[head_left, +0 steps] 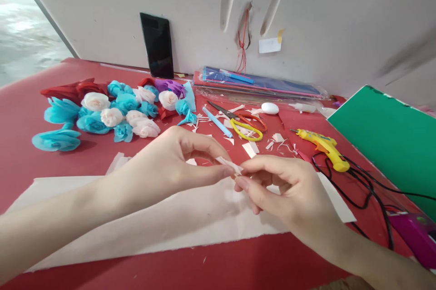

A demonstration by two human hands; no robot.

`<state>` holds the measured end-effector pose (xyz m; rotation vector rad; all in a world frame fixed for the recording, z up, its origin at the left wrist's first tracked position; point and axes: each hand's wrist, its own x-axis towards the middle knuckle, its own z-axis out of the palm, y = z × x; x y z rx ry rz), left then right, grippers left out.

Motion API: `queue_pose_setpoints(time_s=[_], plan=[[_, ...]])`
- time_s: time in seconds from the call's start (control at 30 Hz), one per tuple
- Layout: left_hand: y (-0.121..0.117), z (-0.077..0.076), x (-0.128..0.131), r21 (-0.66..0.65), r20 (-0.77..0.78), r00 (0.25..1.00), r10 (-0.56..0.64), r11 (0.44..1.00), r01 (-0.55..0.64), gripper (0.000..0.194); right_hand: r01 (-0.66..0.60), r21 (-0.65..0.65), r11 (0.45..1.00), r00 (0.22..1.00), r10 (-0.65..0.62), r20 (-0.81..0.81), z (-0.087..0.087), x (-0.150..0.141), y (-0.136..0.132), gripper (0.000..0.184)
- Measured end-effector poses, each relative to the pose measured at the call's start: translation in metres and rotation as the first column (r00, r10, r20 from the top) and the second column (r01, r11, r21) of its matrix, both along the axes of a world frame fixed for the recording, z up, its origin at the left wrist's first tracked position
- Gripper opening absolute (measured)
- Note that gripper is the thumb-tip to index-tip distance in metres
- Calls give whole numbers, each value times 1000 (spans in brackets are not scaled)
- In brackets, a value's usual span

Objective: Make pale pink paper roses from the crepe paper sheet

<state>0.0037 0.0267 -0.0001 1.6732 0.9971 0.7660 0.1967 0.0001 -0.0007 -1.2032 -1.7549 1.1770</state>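
Observation:
My left hand [170, 162] and my right hand [289, 194] meet above the middle of the red table [20, 117]. Both pinch a small piece of pale pink crepe paper [230, 164] between thumb and fingers. Under the hands lies a long sheet of pale pink crepe paper [163, 226]. A pile of blue, pink, red and purple paper flowers [112, 110] lies at the far left.
Scissors with yellow and orange handles [243, 124], a blue stick [217, 122], a white egg shape [270, 108] and paper scraps lie beyond the hands. A yellow glue gun [325, 147] with black cable sits right. Packed crepe sheets [259, 83], a phone [157, 45], a green board [391, 137].

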Motion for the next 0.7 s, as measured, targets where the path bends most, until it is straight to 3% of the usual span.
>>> queue_pose_setpoints(time_s=[0.23, 0.37, 0.57, 0.7], plan=[[-3, 0, 1, -57, 24, 1000, -11, 998, 12, 15, 20, 176, 984, 993, -40, 111, 2, -1, -2, 8], [-4, 1, 2, -62, 21, 999, -31, 998, 32, 15, 10, 211, 977, 985, -45, 164, 1, 1, -4, 10], [-4, -2, 2, 0, -10, 1000, -22, 1000, 22, 12, 1, 160, 987, 988, -26, 155, 0, 2, -5, 10], [-4, 0, 1, 75, -29, 999, -37, 996, 39, 15, 11, -15, 1000, 998, -10, 68, 4, 1, -4, 10]])
